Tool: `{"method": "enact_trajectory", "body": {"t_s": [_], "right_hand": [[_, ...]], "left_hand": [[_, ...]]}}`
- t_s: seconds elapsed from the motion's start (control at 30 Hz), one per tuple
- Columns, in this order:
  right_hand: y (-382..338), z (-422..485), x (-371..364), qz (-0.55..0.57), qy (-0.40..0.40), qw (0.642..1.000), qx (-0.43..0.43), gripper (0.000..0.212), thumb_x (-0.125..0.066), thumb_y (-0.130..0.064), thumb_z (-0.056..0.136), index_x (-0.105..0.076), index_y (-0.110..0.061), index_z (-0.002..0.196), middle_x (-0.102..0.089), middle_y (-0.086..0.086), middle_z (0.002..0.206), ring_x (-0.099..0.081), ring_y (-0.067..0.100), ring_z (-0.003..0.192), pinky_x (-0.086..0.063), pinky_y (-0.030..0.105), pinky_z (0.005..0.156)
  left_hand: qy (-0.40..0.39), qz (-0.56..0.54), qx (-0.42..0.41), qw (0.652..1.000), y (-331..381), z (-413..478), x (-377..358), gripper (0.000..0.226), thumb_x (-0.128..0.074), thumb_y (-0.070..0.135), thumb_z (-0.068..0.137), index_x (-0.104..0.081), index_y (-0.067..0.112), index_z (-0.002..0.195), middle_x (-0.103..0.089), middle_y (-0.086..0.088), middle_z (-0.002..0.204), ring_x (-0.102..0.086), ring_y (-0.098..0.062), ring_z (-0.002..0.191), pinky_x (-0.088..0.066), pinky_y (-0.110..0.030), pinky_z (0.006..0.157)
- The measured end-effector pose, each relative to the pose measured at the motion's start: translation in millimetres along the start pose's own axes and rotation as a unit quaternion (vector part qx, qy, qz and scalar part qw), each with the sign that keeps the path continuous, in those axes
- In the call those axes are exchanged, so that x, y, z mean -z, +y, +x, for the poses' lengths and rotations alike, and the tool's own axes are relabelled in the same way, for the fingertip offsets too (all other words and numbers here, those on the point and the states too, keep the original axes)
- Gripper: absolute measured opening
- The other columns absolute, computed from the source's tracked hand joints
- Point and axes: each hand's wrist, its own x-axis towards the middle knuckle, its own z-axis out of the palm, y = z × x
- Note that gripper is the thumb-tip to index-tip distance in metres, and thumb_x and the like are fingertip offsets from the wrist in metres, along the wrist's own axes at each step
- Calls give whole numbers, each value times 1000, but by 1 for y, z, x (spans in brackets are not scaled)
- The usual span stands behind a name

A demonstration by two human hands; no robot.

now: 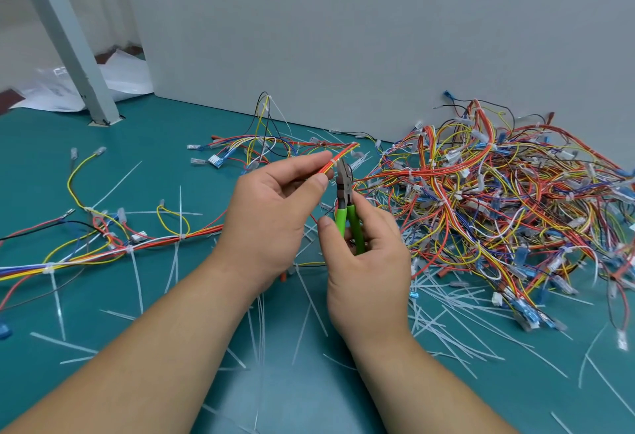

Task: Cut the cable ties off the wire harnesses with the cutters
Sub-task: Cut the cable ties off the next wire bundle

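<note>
Hands [268,217] [369,261] grip harness [338,158], cutters [344,189], wall [343,38] close behind

Green-handled cutters [349,224], red, yellow, blue and white wire harnesses [498,206], translucent white cable ties [443,323] on a teal table [309,399].

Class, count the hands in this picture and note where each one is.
2. The left hand is at centre, pinching a red and orange wire bundle; the right hand is just beside it, gripping the green-handled cutters. No others show.
</note>
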Motion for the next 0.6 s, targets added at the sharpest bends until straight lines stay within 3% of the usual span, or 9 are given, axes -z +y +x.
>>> {"method": "enact_trajectory", "body": {"t_s": [0.23, 0.43, 0.6], "right_hand": [[1, -1, -1, -12, -5, 1000, 7, 45, -80, -15, 87, -69, -14, 130, -62, 0, 104, -61, 7, 91, -42, 7, 79], [0, 0, 1, 1, -10, 1000, 11, 37, -79, -13, 89, -70, -36, 115, -62, -1, 97, -60, 10, 86, -42, 10, 77], [2, 1, 1, -4, -4, 1000, 16, 32, -79, -11, 89, -75, -19, 120, -61, 2, 94, -58, 6, 81, -41, 9, 75]], "left_hand": [[-8, -29, 42, 999, -4, 2, 3, 23, -63, 18, 88, -79, 28, 101, -73, 5, 84, -51, -9, 69, -45, -17, 61], [-26, -45, 59, 997, -3, 1, 1, 24, -64, 22, 84, -81, 35, 96, -76, 1, 88, -47, -9, 65, -44, -18, 59], [-32, -47, 61, 997, -4, 2, 1, 25, -65, 22, 83, -81, 37, 96, -72, -2, 84, -49, -8, 63, -44, -18, 59]]}}
